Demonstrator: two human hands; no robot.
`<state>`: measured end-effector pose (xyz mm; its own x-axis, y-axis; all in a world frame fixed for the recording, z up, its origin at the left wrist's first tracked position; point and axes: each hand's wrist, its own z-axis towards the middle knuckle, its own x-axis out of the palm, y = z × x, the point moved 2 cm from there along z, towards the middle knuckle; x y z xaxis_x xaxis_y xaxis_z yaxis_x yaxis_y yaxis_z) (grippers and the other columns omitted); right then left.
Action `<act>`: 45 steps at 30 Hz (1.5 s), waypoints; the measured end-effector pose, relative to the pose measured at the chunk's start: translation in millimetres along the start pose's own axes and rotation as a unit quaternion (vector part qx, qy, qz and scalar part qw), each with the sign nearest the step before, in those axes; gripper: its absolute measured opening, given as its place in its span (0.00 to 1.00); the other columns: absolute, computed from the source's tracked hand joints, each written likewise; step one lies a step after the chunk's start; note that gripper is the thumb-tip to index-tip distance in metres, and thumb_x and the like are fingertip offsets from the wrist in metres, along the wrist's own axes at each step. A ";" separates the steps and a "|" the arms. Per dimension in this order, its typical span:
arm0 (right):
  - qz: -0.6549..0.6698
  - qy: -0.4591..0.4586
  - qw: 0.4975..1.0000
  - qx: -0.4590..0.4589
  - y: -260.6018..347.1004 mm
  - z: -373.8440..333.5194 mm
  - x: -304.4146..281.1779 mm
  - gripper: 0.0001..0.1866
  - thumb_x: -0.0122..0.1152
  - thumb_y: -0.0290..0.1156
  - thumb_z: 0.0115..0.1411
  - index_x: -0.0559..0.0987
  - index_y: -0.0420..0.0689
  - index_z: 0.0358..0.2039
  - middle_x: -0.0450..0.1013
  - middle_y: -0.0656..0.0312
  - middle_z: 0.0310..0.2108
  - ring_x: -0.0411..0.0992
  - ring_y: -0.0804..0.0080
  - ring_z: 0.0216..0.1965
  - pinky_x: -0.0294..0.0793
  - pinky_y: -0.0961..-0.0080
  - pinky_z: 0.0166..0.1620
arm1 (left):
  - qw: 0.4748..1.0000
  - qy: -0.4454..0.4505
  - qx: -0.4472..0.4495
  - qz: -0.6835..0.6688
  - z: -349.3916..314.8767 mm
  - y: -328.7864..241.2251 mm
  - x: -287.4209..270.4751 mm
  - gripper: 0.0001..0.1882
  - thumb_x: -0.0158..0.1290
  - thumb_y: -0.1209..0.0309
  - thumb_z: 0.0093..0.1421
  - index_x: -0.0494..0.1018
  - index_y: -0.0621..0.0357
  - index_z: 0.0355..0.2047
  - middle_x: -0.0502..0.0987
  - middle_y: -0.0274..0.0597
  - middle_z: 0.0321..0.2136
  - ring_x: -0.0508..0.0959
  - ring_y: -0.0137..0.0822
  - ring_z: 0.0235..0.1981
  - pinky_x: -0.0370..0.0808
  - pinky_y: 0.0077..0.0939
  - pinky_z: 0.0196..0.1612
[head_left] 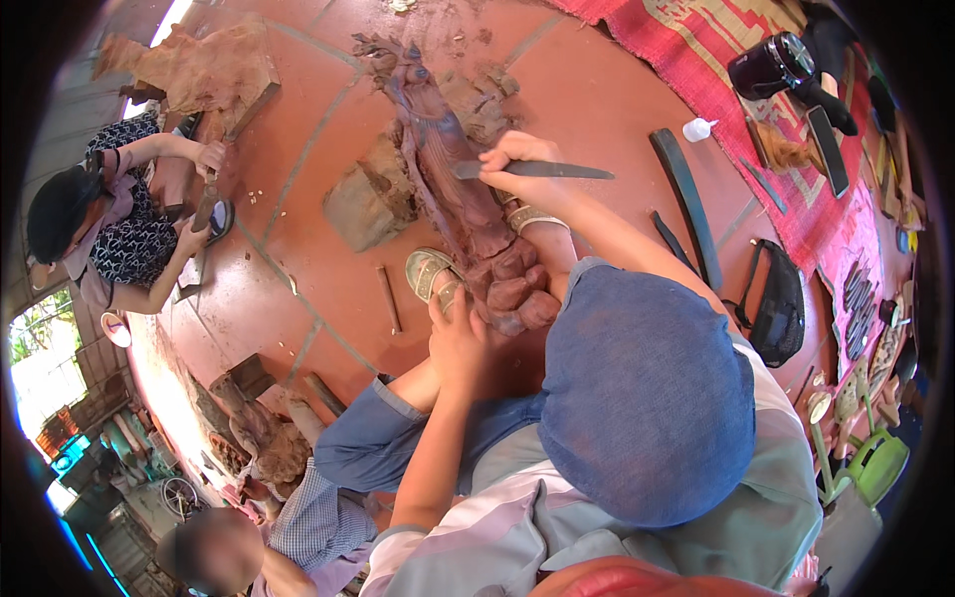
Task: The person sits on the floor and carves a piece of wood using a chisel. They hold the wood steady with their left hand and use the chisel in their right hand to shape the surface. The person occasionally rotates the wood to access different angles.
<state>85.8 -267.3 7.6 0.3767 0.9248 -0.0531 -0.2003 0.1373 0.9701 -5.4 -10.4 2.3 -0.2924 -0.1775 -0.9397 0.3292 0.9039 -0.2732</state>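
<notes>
A reddish-brown wooden carving point(443, 149), a tall draped figure on a base of rounded lumps point(509, 287), lies between my feet, its narrow top pointing away from me. My right hand point(519, 164) is closed around a flat dark grey file point(567, 171); the broad end lies across the middle of the figure. Low down, my left hand point(458, 343) rests by the left side of the base, its fingers stretched over my sandal point(428, 271). Whether its fingertips press on the wood is hard to see. My bent right knee point(647, 398) in blue cloth hides part of my right arm.
Rough wood blocks point(368, 199) lie beside the carving. A short rod point(388, 298) is on the tiles to the left. Dark bars point(686, 204), a black bag point(778, 303) and a white bottle point(699, 129) are to the right. A co-worker point(129, 219) sits at the left, another lower left.
</notes>
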 end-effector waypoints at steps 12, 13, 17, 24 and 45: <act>-0.006 -0.003 0.999 0.046 3.8 4.6 1.3 0.05 0.67 0.22 0.45 0.77 0.39 0.22 0.74 0.60 0.27 0.75 0.71 0.35 0.72 0.77 0.39 | 1.000 -0.023 0.012 -0.002 -0.1 2.5 0.0 0.24 0.47 0.64 0.59 0.64 0.51 0.56 0.61 0.65 0.54 0.75 0.60 0.40 0.75 0.46 0.38; -0.006 -0.008 0.999 0.039 10.7 5.4 4.8 0.06 0.67 0.21 0.45 0.77 0.39 0.22 0.74 0.59 0.28 0.75 0.71 0.36 0.71 0.77 0.40 | 1.000 -0.014 0.005 -0.005 -0.7 2.2 0.3 0.24 0.47 0.64 0.59 0.64 0.51 0.56 0.60 0.65 0.54 0.75 0.60 0.40 0.75 0.46 0.38; 0.031 -0.020 0.996 0.077 -26.5 -17.5 -15.2 0.06 0.66 0.21 0.47 0.76 0.40 0.21 0.74 0.60 0.30 0.74 0.73 0.37 0.72 0.78 0.41 | 1.000 -0.009 0.012 -0.011 3.8 -0.8 -2.9 0.24 0.48 0.64 0.58 0.64 0.50 0.56 0.60 0.65 0.55 0.76 0.60 0.39 0.75 0.46 0.38; 0.135 -0.023 0.982 0.131 -29.2 -5.1 -14.2 0.06 0.66 0.19 0.46 0.76 0.40 0.21 0.76 0.57 0.31 0.75 0.71 0.40 0.73 0.77 0.44 | 1.000 0.015 -0.005 -0.004 0.4 -3.6 -3.7 0.23 0.48 0.64 0.58 0.64 0.49 0.56 0.60 0.64 0.55 0.76 0.60 0.37 0.75 0.46 0.37; 0.245 -0.004 0.955 0.165 -16.1 -1.9 -2.6 0.06 0.63 0.17 0.50 0.74 0.38 0.25 0.74 0.50 0.40 0.76 0.70 0.36 0.77 0.76 0.41 | 1.000 -0.004 0.010 -0.011 1.5 -2.6 -7.7 0.24 0.47 0.65 0.59 0.62 0.50 0.57 0.59 0.64 0.55 0.75 0.61 0.40 0.75 0.46 0.38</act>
<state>86.3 -271.3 -8.4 0.3180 0.8466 0.4267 -0.0581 -0.4319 0.9001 -2.6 -12.0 9.9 -0.2924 -0.1999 -0.9352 0.3404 0.8921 -0.2971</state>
